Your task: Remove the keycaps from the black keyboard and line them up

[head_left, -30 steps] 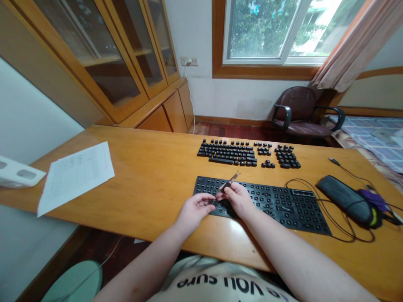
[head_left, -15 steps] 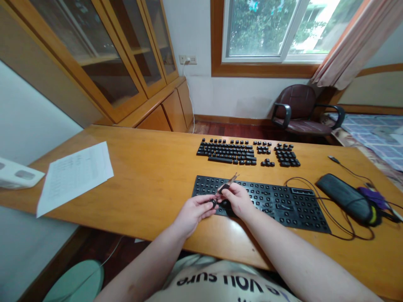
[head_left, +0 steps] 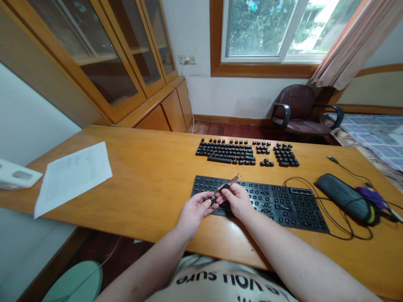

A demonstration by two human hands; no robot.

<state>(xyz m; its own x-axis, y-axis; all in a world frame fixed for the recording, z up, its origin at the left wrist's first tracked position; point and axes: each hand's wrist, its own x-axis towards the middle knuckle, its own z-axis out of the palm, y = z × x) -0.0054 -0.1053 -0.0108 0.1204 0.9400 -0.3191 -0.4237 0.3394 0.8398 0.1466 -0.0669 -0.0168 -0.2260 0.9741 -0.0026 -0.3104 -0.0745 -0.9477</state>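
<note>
Over the left part of a black keyboard base stripped of its keycaps, both hands meet close together. My right hand is closed round a small keycap puller with a dark grip and thin coppery prongs pointing away from me, up and to the right. In the pinched fingers of my left hand is a small black piece that looks like a keycap, partly hidden by the fingers. It is held against or very near the puller's close end; whether they touch I cannot tell.
Loose black keycaps lie in keyboard order behind the base. A dark pencil case, a purple item and cables lie at the right. Papers and a white object are at the left.
My left hand has shifted slightly and its fingers have turned a little round the small black piece. The right hand keeps nearly the same place with the puller.
</note>
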